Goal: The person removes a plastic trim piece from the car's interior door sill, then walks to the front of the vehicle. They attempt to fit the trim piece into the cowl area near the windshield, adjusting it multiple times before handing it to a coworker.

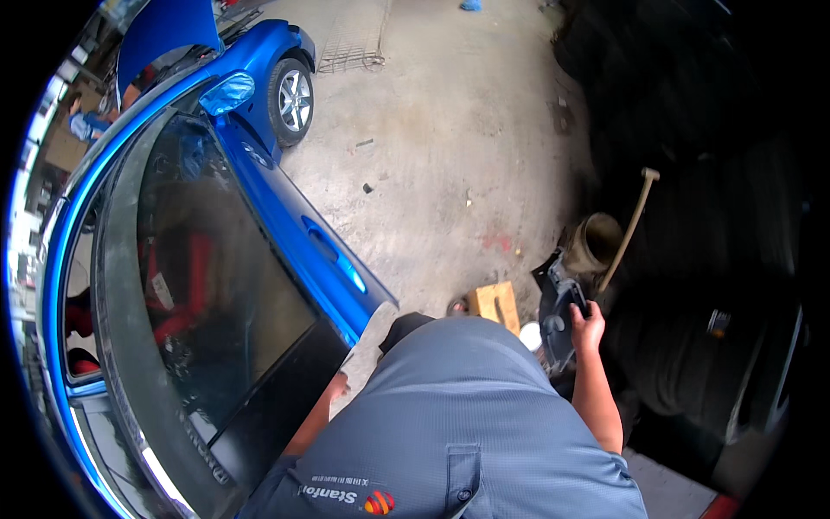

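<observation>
My right hand [588,327] is raised at my right side, its fingers closed round the edge of a dark grey and black moulded car part [558,318]. The part has an uneven outline, and its lower end hangs beside my shirt. Low on my left is my left hand [339,384], close to the rear edge of the blue car door [303,229]. Its fingers are small and partly hidden, so their grip does not show. The door's window [233,259] is dark, with red pieces visible through it.
Behind the part stand a wooden block or box [494,304], a white container [530,336] and a dirty bucket [596,240] with a wooden-handled tool [635,212]. Stacked dark tyres [692,363] line the right. A front wheel [292,102] and raised hood [169,35] are ahead left.
</observation>
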`<control>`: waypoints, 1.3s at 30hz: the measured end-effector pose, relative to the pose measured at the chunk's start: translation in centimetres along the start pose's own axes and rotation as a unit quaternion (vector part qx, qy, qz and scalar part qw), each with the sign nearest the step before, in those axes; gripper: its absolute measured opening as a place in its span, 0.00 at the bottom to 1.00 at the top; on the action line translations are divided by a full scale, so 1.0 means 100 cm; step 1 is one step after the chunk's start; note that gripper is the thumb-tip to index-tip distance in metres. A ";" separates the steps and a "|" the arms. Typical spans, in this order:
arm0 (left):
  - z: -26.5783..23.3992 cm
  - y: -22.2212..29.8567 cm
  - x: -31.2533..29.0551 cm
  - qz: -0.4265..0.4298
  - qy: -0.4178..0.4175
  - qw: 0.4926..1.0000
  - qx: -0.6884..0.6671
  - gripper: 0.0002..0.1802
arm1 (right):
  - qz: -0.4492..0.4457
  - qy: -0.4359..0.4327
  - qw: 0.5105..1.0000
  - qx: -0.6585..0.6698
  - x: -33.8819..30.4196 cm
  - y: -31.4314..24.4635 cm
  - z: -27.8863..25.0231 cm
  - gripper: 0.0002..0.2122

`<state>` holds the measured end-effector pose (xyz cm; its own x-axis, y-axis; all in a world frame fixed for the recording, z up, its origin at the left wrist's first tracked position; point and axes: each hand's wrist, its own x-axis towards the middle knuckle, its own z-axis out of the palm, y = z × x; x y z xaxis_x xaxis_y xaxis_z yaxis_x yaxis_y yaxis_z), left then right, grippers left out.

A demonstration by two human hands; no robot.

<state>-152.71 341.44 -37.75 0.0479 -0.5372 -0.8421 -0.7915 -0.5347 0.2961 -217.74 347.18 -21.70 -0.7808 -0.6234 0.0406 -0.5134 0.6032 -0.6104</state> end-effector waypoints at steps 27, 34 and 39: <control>-0.086 0.428 0.216 -0.152 -0.211 0.957 -0.127 0.11 | -0.071 -0.190 0.946 -0.253 0.653 -0.309 0.253 0.15; -0.246 0.575 0.389 -0.089 -0.156 0.976 -0.126 0.11 | 0.042 -0.161 0.926 -0.340 0.792 -0.298 0.295 0.18; -0.285 0.667 0.518 0.123 -0.034 0.948 0.292 0.15 | -0.009 -0.189 0.932 -0.309 0.947 -0.381 0.394 0.21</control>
<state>-185.66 259.31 -48.79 -0.2053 -0.5448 -0.8130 -0.9769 0.0640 0.2038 -258.06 245.54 -25.80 -0.6490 -0.6965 -0.3062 -0.7232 0.6897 -0.0360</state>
